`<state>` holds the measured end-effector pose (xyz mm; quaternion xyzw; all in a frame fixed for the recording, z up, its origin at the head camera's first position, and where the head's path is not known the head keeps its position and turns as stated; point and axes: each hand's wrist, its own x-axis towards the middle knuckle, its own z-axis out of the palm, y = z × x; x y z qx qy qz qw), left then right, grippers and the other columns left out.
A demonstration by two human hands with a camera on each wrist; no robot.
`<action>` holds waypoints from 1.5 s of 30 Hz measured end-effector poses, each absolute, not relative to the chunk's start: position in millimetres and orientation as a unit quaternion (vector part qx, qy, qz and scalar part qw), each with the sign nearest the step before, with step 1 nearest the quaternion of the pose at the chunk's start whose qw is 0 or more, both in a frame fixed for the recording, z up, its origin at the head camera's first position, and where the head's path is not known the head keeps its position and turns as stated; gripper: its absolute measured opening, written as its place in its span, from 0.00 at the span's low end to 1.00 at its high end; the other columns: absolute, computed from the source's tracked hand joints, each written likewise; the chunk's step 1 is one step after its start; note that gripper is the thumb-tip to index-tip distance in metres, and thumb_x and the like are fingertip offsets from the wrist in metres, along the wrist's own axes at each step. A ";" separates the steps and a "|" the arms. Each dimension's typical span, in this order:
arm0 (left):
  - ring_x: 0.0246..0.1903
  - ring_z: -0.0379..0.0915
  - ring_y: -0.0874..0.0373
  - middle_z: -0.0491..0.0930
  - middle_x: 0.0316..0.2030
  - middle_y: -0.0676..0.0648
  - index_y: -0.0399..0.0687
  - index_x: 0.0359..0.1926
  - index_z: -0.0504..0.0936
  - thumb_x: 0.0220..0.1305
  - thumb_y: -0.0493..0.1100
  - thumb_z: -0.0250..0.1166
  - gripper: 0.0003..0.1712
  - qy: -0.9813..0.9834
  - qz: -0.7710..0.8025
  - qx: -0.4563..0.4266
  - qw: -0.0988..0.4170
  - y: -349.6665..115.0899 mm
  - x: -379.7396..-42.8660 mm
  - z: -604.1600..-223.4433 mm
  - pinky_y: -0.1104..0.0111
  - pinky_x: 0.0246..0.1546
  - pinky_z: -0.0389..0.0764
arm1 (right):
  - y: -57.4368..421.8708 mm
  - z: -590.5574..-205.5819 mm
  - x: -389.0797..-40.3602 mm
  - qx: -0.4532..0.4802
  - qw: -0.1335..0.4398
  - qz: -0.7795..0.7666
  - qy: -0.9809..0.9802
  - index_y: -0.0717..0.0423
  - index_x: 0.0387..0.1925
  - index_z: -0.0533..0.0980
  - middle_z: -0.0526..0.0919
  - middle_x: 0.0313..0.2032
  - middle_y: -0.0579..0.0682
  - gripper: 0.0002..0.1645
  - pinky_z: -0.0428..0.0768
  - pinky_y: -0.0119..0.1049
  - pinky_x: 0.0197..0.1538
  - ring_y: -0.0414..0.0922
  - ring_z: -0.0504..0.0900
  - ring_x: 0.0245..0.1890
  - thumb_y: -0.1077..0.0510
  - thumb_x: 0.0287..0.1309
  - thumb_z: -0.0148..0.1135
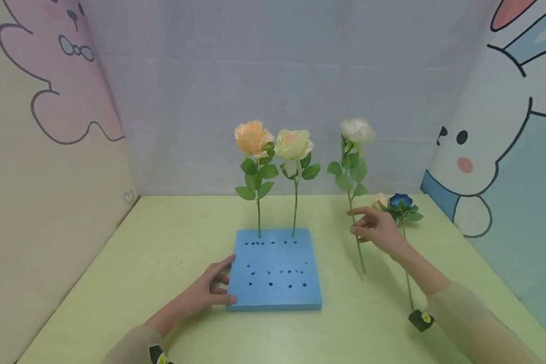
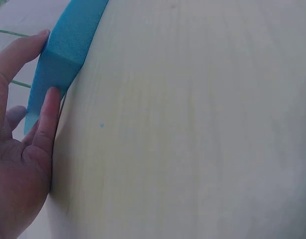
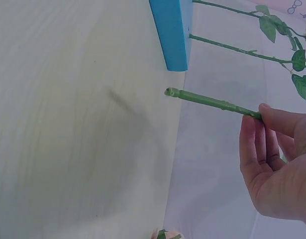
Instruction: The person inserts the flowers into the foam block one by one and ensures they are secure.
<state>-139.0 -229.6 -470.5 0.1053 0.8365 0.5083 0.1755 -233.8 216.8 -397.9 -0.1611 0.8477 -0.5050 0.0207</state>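
Observation:
My right hand (image 1: pixel 376 230) pinches the green stem of a white rose (image 1: pixel 357 130) between thumb and fingers. The flower stands nearly upright, right of a blue foam block (image 1: pixel 273 298) with several small holes in its top. In the right wrist view, the bare lower end of the stem (image 3: pixel 202 99) points free of the block, over the table. My left hand (image 1: pixel 202 291) rests against the block's left side, thumb near its front corner and fingers extended along the edge. A peach rose (image 1: pixel 253 137) and a cream rose (image 1: pixel 293 145) stand upright in the block's back row.
On the table's right lie a blue rose (image 1: pixel 400 200) and a small pale peach rose (image 1: pixel 379 200), partly behind my right hand and forearm. A grey cloth backdrop (image 1: pixel 209 101) closes off the back, and cartoon-printed panels (image 1: pixel 473 151) stand at both sides.

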 end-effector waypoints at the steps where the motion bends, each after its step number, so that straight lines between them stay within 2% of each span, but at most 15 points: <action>1: 0.58 0.68 0.48 0.53 0.72 0.36 0.57 0.79 0.45 0.56 0.49 0.74 0.59 0.837 0.508 0.106 0.175 -229.9 -138.6 -470.7 0.65 0.54 0.81 | 216.5 -396.1 -232.7 -0.163 0.016 -0.505 0.847 0.62 0.62 0.73 0.84 0.36 0.65 0.27 0.86 0.34 0.37 0.42 0.85 0.31 0.60 0.62 0.65; 6: 0.58 0.69 0.49 0.53 0.73 0.38 0.60 0.79 0.46 0.56 0.49 0.75 0.59 0.836 0.511 0.095 0.178 -231.5 -135.5 -470.5 0.65 0.55 0.80 | 214.0 -388.7 -225.9 -0.171 0.002 -0.505 0.846 0.62 0.60 0.74 0.84 0.33 0.58 0.25 0.87 0.35 0.37 0.38 0.84 0.30 0.60 0.62 0.66; 13: 0.58 0.70 0.48 0.53 0.73 0.36 0.58 0.79 0.45 0.57 0.48 0.74 0.59 0.832 0.514 0.104 0.179 -230.9 -135.1 -468.6 0.62 0.55 0.81 | 204.9 -385.3 -219.9 -0.181 -0.016 -0.518 0.836 0.61 0.55 0.78 0.84 0.30 0.44 0.22 0.87 0.35 0.37 0.37 0.85 0.32 0.59 0.61 0.67; 17: 0.58 0.69 0.48 0.53 0.73 0.38 0.61 0.79 0.46 0.56 0.49 0.74 0.58 0.833 0.514 0.097 0.182 -228.8 -136.8 -470.5 0.63 0.56 0.79 | 194.9 -381.0 -218.5 -0.191 -0.015 -0.528 0.828 0.64 0.51 0.79 0.85 0.32 0.39 0.19 0.87 0.35 0.38 0.36 0.85 0.33 0.58 0.60 0.68; 19: 0.58 0.70 0.49 0.53 0.73 0.39 0.62 0.79 0.46 0.56 0.50 0.74 0.58 0.833 0.513 0.094 0.183 -228.1 -137.3 -472.1 0.63 0.57 0.79 | 188.7 -378.1 -217.0 -0.196 -0.010 -0.529 0.826 0.64 0.47 0.81 0.87 0.36 0.42 0.16 0.87 0.35 0.38 0.35 0.85 0.33 0.59 0.59 0.68; 22: 0.58 0.71 0.49 0.54 0.72 0.40 0.62 0.79 0.46 0.56 0.50 0.74 0.58 0.833 0.513 0.094 0.184 -228.3 -138.2 -473.6 0.63 0.56 0.80 | 177.1 -374.9 -216.3 -0.202 -0.008 -0.532 0.822 0.65 0.42 0.81 0.88 0.41 0.54 0.12 0.87 0.35 0.38 0.36 0.86 0.33 0.60 0.59 0.68; 26: 0.58 0.70 0.48 0.54 0.72 0.38 0.60 0.79 0.46 0.56 0.49 0.74 0.58 0.830 0.518 0.103 0.180 -230.2 -139.2 -472.2 0.61 0.56 0.81 | 156.9 -374.4 -215.7 -0.202 -0.011 -0.529 0.824 0.63 0.39 0.82 0.87 0.42 0.63 0.11 0.86 0.33 0.38 0.40 0.87 0.33 0.59 0.58 0.69; 32: 0.58 0.69 0.48 0.53 0.72 0.37 0.60 0.79 0.46 0.58 0.49 0.73 0.58 0.829 0.518 0.107 0.181 -230.6 -138.4 -470.7 0.58 0.57 0.80 | 120.6 -377.2 -210.1 -0.207 -0.019 -0.516 0.831 0.59 0.36 0.82 0.89 0.36 0.57 0.08 0.85 0.36 0.37 0.42 0.86 0.29 0.58 0.57 0.70; 37: 0.59 0.69 0.48 0.53 0.72 0.36 0.58 0.79 0.45 0.58 0.48 0.73 0.58 0.827 0.521 0.110 0.181 -230.4 -138.4 -469.7 0.61 0.56 0.81 | 98.7 -379.8 -208.7 -0.224 -0.030 -0.518 0.825 0.55 0.32 0.81 0.88 0.31 0.53 0.05 0.84 0.35 0.35 0.42 0.85 0.26 0.59 0.56 0.71; 45: 0.58 0.70 0.48 0.53 0.72 0.36 0.58 0.79 0.45 0.57 0.48 0.74 0.59 0.828 0.520 0.104 0.180 -230.0 -139.4 -469.0 0.62 0.54 0.81 | 75.1 -381.4 -209.7 -0.246 -0.043 -0.522 0.816 0.56 0.30 0.79 0.88 0.30 0.54 0.06 0.85 0.34 0.33 0.46 0.87 0.27 0.59 0.56 0.71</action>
